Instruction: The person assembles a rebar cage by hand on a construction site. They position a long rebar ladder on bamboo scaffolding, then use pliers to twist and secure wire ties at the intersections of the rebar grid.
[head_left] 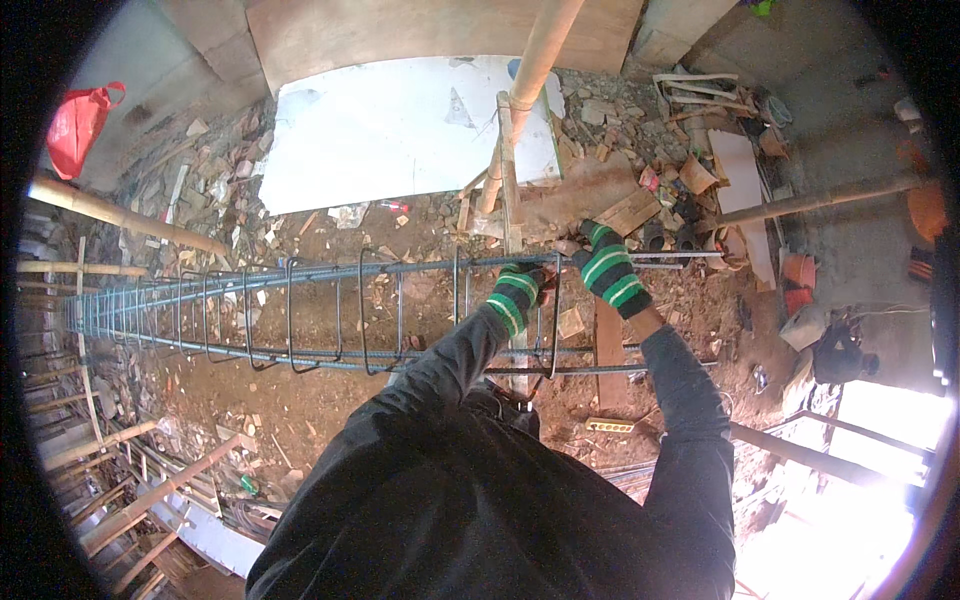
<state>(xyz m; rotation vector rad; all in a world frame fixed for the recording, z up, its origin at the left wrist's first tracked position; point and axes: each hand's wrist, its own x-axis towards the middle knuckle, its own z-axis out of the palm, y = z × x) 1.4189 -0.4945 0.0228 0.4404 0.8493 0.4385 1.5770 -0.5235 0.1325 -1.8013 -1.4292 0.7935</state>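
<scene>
A long rebar cage [287,358] of steel bars and square stirrups stretches from the far left to in front of me. My left hand [517,296], in a green-and-black striped glove with bare fingertips, reaches inside the cage under the far top bar [420,267], its fingers curled beside the end stirrup [555,330]. Just right of that stirrup, my right hand [608,268], in a matching glove, is at the same bar with fingers bent inward. What its fingertips pinch is too small to make out.
Beyond the cage lies a white board [390,130] among rubble. A bamboo pole [543,50] slants down to a wooden post [508,170] near my hands. A yellow power strip [610,425] sits on the dirt at right. A red bag [80,130] is far left.
</scene>
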